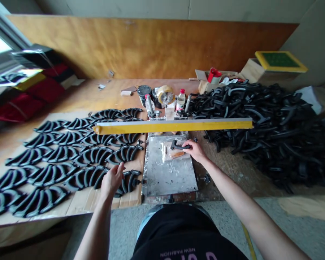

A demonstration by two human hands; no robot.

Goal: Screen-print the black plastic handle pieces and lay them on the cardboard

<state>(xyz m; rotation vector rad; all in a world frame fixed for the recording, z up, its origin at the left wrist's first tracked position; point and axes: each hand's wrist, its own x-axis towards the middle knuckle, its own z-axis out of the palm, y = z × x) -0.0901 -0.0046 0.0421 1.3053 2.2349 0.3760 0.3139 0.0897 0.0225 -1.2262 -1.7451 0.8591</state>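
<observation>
My right hand (197,151) is closed on one end of a black curved handle (177,146). It holds the handle above a metal plate (168,180), where a small clear sheet with an orange-brown piece (177,154) lies below it. My left hand (112,181) hovers at the right end of the nearer rows of black curved handles (86,179), its fingertips slightly apart with nothing seen between them. These handles lie nested side by side on a cardboard sheet (81,202). A long yellow-and-grey bar (176,126) spans above the far part of the plate.
A big heap of black handles (260,119) covers the right of the table. Behind the bar stand a tape roll (166,95), a red-capped bottle (181,99) and a dark tin (144,94). Red and black boxes (43,85) sit at far left, a green-topped box (280,61) at back right.
</observation>
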